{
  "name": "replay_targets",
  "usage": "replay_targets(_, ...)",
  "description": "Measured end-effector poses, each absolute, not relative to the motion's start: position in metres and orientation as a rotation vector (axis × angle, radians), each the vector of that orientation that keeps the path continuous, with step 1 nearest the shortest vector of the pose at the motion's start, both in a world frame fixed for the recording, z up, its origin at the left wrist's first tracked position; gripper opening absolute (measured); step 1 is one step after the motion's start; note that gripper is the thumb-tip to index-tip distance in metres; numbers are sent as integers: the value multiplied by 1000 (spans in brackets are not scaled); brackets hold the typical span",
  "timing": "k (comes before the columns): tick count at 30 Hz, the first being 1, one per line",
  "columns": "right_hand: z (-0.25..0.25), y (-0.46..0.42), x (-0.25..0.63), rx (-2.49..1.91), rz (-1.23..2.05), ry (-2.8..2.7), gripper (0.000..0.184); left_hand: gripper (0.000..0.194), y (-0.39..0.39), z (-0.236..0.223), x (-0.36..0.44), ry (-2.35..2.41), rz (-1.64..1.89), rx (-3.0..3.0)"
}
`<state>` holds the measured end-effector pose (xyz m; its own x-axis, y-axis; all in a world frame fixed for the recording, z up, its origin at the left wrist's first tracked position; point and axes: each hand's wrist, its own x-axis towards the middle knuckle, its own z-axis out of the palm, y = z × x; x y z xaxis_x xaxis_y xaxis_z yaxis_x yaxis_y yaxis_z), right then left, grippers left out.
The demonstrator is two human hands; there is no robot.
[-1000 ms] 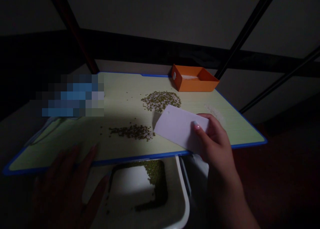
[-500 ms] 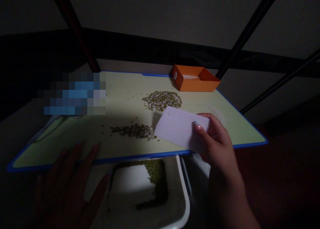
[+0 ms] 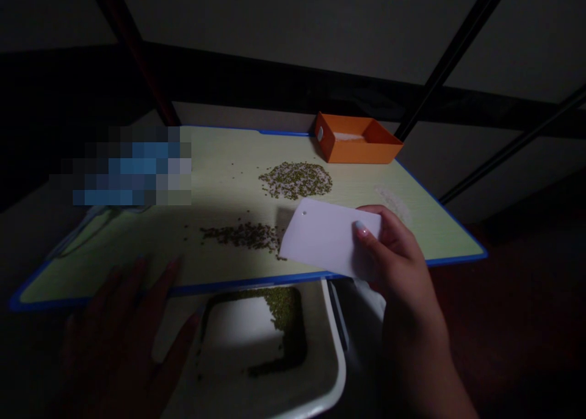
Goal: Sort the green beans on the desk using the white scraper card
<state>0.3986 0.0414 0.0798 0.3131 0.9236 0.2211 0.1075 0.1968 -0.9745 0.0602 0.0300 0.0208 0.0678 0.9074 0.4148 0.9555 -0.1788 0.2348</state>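
Observation:
My right hand [image 3: 397, 248] pinches a thin white plastic card [image 3: 327, 233] with a small hole near one corner, thumb on top. The card is tilted above the front of the pale green board [image 3: 220, 190], its left end beside a dark streak of small grains [image 3: 245, 234]. Behind it lies a round heap of small green grains [image 3: 297, 179] mixed with whitish ones. My left hand [image 3: 128, 327], in deep shadow, has its fingers spread at the board's front left edge and holds nothing.
An orange tray [image 3: 361, 153] with white stuff inside stands at the back right. White grains [image 3: 394, 202] lie on the board's right. Below the front edge, a white tub [image 3: 341, 370] holds green grains. A pixelated blue object [image 3: 137, 168] is at left.
The card has tipped slightly, its left end a little lower and farther left. The view has shifted slightly; both hands stay in nearly the same places.

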Motion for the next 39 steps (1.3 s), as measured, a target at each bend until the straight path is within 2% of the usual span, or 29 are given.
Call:
replay_targets(14, 86, 35, 387, -1173, 887, -1161, 10, 68, 30, 23, 61, -1945, -682, -2239)
replay_targets(24, 80, 31, 399, -1253, 781, -1014, 16, 65, 27, 26, 65, -1944, -730, -2219)
replay_targets(34, 83, 31, 374, -1186, 809, -1167, 8, 63, 26, 28, 68, -2014, -675, -2224)
replay_targets(39, 80, 32, 388, -1256, 705, -1134, 8, 65, 26, 27, 67, -1970, -701, -2223)
